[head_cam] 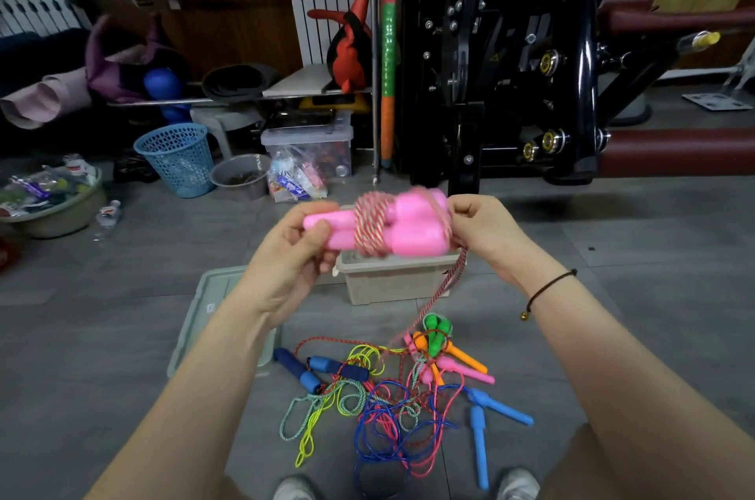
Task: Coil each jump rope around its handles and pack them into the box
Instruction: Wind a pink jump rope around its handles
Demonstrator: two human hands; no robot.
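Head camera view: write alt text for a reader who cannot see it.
A person's left hand grips two pink handles while the right hand holds their red-and-white rope, partly coiled round them, its tail trailing to the floor. Beyond them sits an open beige box; nearer lies a tangle of loose jump ropes.

One view: my wide-angle head-worn camera faces forward and down, close behind the left hand (pixel 286 256) and right hand (pixel 486 232), over the grey tiled floor (pixel 122 315).

paired pink handles (pixel 412 227) with red-white rope (pixel 369 227) seemingly half-coiled, above beige box (pixel 392 281)
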